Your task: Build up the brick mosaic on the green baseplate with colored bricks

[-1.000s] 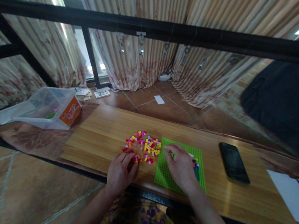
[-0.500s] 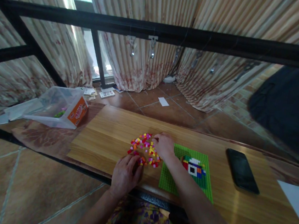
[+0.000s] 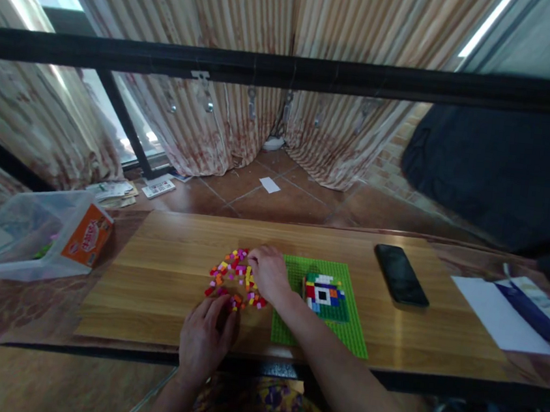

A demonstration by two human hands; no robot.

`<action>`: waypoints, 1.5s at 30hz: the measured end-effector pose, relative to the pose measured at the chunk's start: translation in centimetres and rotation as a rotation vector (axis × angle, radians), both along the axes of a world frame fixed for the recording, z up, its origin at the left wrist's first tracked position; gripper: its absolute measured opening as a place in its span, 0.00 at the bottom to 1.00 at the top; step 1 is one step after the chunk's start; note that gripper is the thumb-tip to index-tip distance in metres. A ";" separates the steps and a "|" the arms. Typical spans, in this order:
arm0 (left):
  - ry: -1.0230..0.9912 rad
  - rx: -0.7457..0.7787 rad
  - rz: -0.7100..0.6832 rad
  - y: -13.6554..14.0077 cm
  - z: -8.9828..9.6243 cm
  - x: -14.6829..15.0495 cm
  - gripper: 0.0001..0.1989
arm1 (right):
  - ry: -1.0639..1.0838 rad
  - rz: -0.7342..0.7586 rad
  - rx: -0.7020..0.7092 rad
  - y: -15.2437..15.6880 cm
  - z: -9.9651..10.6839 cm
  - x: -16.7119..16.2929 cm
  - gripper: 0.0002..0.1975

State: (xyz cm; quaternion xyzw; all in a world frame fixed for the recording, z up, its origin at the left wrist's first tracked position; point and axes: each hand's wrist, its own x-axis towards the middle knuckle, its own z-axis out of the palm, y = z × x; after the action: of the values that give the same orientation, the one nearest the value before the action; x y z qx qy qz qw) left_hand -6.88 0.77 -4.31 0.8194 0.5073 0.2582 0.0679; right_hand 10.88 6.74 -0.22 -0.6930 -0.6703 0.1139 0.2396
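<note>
**Component Positions and Grip State**

Small plastic bricks (image 3: 249,278) in red, pink, orange and yellow are spread loosely on a rectangular wood-grain board (image 3: 151,265), to the left of a flat, bright green, studded plastic baseplate (image 3: 284,330). A multicoloured brick assembly (image 3: 337,311), with a black square framed in white, is seated on the baseplate.

The right hand (image 3: 268,272) is positioned at the right side of the loose bricks, and its forearm is extended over the baseplate. Its fingertips are lowered to the bricks; whether one is pinched cannot be told. The left hand (image 3: 204,339) is placed at the near edge of the bricks with fingers curled; whether anything is grasped likewise cannot be told.

A black rectangular smartphone (image 3: 401,275) is laid to the right of the baseplate, apart from it. A translucent plastic bin (image 3: 22,225) with an orange label (image 3: 88,235) is located left of the board.
</note>
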 end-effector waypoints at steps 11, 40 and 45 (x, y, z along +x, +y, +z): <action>-0.013 0.019 0.006 0.1 -0.1 0.1 0.15 | 0.710 0.000 0.163 -9.9 4.5 4.2 0.10; -0.024 0.031 0.003 -0.2 0.0 -0.3 0.24 | 0.173 -0.267 0.316 -13.5 0.5 12.1 0.09; -0.012 0.047 0.013 -0.3 0.2 -0.1 0.23 | 0.269 -0.345 0.334 -12.9 -0.9 12.1 0.08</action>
State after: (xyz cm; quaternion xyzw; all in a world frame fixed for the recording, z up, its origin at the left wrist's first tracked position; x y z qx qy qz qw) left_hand -7.02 0.50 -4.06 0.8159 0.5059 0.2753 0.0502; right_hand 22.96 -6.18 -1.11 -0.7265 -0.5139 0.0503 0.4534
